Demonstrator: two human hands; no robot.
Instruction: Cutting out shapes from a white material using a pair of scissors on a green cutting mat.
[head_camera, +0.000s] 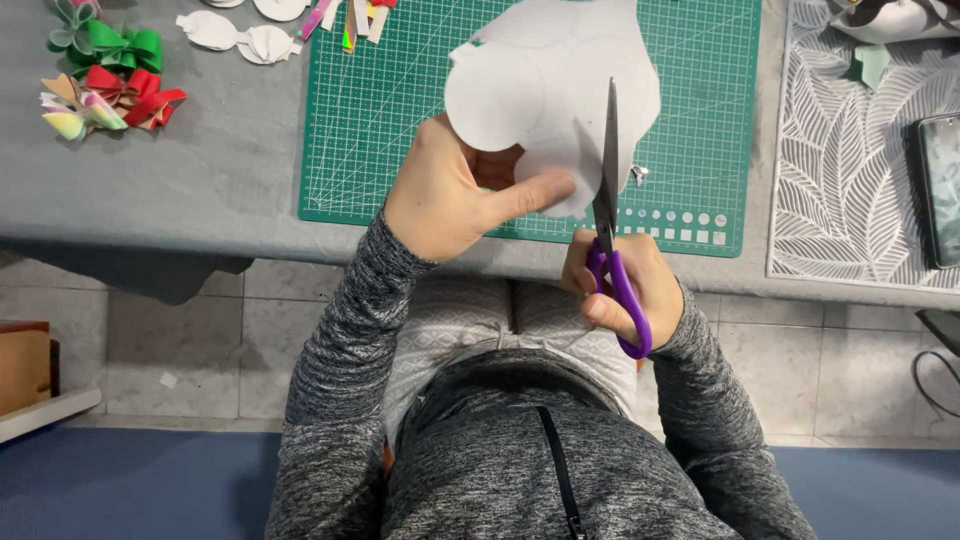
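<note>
My left hand (455, 195) pinches a white paper sheet (545, 85) with rounded, scalloped edges, thumb on its lower edge, holding it above a green cutting mat (380, 110). My right hand (625, 285) grips purple-handled scissors (610, 215); their blades point away from me and cut into the sheet's right side. A small paper scrap (640, 174) lies on the mat just right of the blades.
Green, red and multicoloured ribbon bows (105, 80) lie at the table's far left. White paper circles (240, 35) and coloured strips (350, 18) sit near the mat's top. A leaf-patterned placemat (850, 170) with a dark phone (940, 190) is at right. Tiled floor lies below the table edge.
</note>
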